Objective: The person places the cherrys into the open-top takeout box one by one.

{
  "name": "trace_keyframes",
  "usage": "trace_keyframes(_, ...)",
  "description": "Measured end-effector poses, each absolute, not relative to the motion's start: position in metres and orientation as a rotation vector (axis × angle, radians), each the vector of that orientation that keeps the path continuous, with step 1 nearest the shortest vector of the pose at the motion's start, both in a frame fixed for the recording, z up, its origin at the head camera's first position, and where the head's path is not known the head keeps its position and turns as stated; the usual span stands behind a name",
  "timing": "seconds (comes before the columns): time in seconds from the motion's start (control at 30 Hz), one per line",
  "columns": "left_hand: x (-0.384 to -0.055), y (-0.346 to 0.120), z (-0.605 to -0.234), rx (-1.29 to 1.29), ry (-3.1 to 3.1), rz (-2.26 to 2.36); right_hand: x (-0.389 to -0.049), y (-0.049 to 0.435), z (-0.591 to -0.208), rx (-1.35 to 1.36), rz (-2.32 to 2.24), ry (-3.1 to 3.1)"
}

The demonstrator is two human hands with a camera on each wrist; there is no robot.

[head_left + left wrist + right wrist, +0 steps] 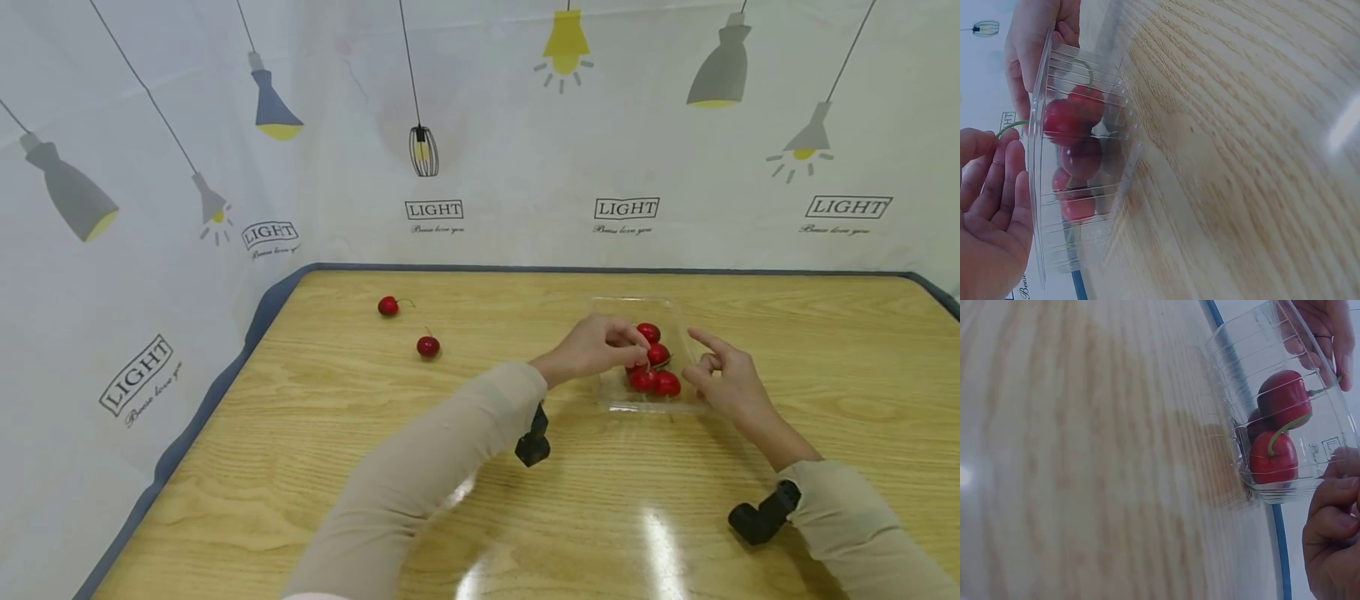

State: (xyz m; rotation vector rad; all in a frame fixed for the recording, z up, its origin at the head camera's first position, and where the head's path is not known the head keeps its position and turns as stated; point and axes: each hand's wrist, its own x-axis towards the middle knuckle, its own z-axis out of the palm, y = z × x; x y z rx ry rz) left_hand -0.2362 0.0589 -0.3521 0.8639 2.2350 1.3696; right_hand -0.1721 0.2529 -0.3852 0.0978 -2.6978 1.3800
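Observation:
A clear plastic box [611, 392] stands on the table with several red cherries [667, 383] in it. My left hand [596, 346] is over its left side. Thumb and forefinger of that hand pinch the green stem [1013, 127] of a cherry [1063, 122], which hangs below the rim inside the box among the others. At the box's right wall, my right hand [735, 387] grips the rim between thumb and curled fingers, its forefinger stretched out. The right wrist view shows this right hand [1335, 531] at the rim, and a curved stem on a lower cherry [1272, 459].
Two more cherries lie on the table at the left: one with its stem to the right [388, 306], and a darker one [428, 347] nearer. The wooden table [300, 467] ends at a blue edge against a lamp-printed cloth [510, 167]. Both wrists carry black cameras.

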Motion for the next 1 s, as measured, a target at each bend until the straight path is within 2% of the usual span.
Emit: trace_keyframes(1.0,-0.2392,0.0589,-0.3584,0.865,2.185,1.372,-0.1728,0.2524,-0.3879,0.094,1.387,-2.689)
